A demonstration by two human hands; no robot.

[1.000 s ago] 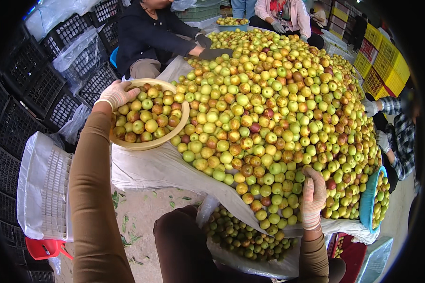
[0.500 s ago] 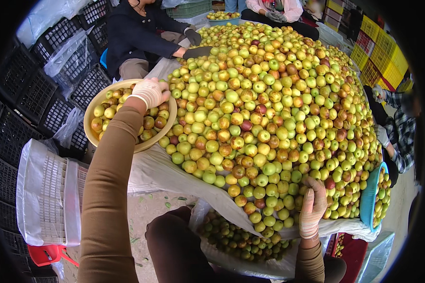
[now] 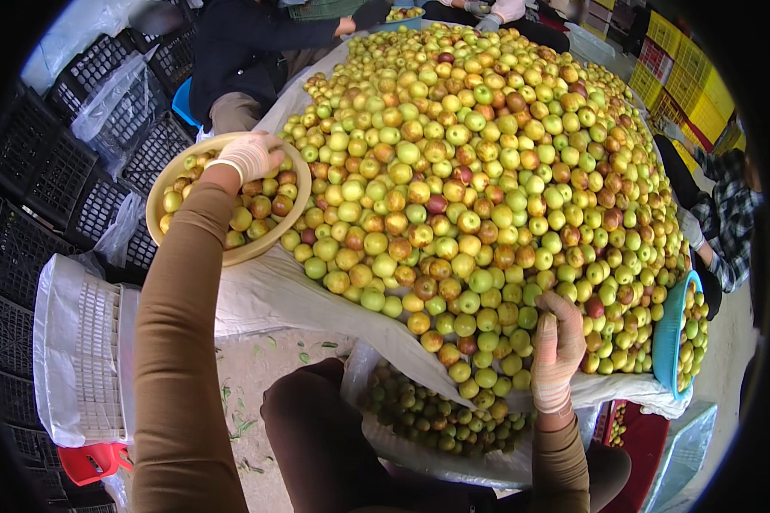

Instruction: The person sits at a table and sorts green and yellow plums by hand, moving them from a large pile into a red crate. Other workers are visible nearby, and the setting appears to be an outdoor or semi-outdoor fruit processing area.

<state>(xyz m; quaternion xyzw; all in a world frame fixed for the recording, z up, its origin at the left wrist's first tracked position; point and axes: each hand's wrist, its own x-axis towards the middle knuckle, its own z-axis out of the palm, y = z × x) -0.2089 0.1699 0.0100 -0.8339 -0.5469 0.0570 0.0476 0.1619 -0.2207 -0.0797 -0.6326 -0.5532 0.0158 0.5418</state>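
Small round green, yellow and reddish-brown fruits that look like jujubes (image 3: 453, 171) lie in a broad heap on a pale cloth (image 3: 261, 295). My left hand (image 3: 250, 156), in a striped, light-coloured glove, is over the jujubes in a tan round bowl (image 3: 156, 209) at the heap's left edge. Its fingers bend downward and their tips are hidden. At the near right edge of the heap is my right hand (image 3: 559, 352), gloved likewise. Its fingers are curled together beside the jujubes, and whatever lies within them is hidden.
Black crates (image 3: 43, 141) stack up on the left, near a white basket (image 3: 85, 359) lined with plastic. Below the heap, a lined container (image 3: 441, 419) holds more jujubes. A blue basket (image 3: 669, 342) stands right. Other people sit around the far and right sides; yellow crates (image 3: 697, 90) stand behind.
The whole view has shifted slightly, with the heap higher in it. My left hand stays over the bowl, and my right hand stays by the near edge. The far-left person's hands have moved farther back.
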